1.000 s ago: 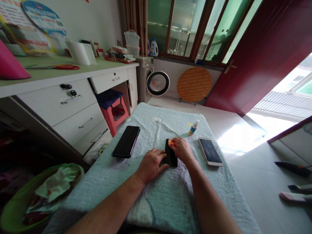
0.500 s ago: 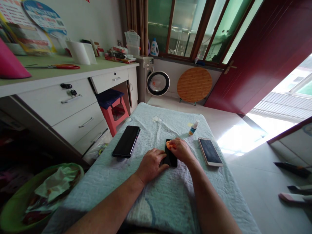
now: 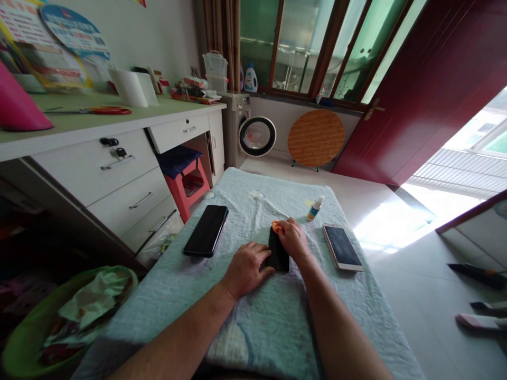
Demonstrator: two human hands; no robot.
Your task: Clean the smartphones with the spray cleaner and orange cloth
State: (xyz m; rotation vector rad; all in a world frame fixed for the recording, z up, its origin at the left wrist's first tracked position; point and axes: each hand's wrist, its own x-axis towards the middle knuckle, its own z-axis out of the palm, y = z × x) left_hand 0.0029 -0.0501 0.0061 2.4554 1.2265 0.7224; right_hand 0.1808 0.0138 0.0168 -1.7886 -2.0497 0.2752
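A black smartphone (image 3: 279, 254) lies flat on the cloth-covered table (image 3: 273, 327), between my two hands. My left hand (image 3: 246, 268) grips its left edge, fingers on the upper side and thumb near the lower end. Pinched in my right hand (image 3: 293, 238) is an orange cloth (image 3: 276, 227), pressed on the phone's far end. To the left rests a larger black phone (image 3: 206, 230), screen up. On the right are a white-framed phone (image 3: 342, 247) and, farther back, a small spray bottle (image 3: 315, 208) standing upright.
Left of the table stand a white desk (image 3: 130, 179) with drawers, a red stool (image 3: 184, 190) and a green waste bin (image 3: 24, 338). Beyond the far edge are a washing machine with its door (image 3: 257, 136) open and a round wooden board (image 3: 316, 138). A red door (image 3: 380, 105) is at right.
My right hand has slid the orange cloth a little farther up toward the phone's far end. The left hand keeps its place on the phone.
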